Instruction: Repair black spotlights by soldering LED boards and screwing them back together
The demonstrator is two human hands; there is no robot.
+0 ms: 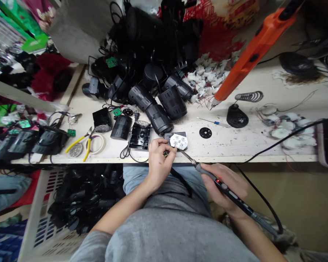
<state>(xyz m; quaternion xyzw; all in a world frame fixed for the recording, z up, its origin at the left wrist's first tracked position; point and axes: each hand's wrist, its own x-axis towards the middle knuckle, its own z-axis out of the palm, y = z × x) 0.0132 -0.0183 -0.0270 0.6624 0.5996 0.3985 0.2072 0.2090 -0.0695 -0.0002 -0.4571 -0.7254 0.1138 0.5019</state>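
My right hand is wrapped round a soldering iron with a small red light on its handle. The iron's metal tip points up and left, close to a white many-sided piece with several round shiny lenses. That piece lies at the bench's front edge, on a dark part. At its left side is my left hand, fingers pinched together; what they hold is hidden, though a small yellow-green bit shows beside them. Left of this hand sits an open black housing with a cord.
Black cylindrical housings are heaped behind my hands. An orange power screwdriver hangs over the right side. Yellow-handled cutters, a tape roll and a black disc lie on the bench. Below left stands a white crate.
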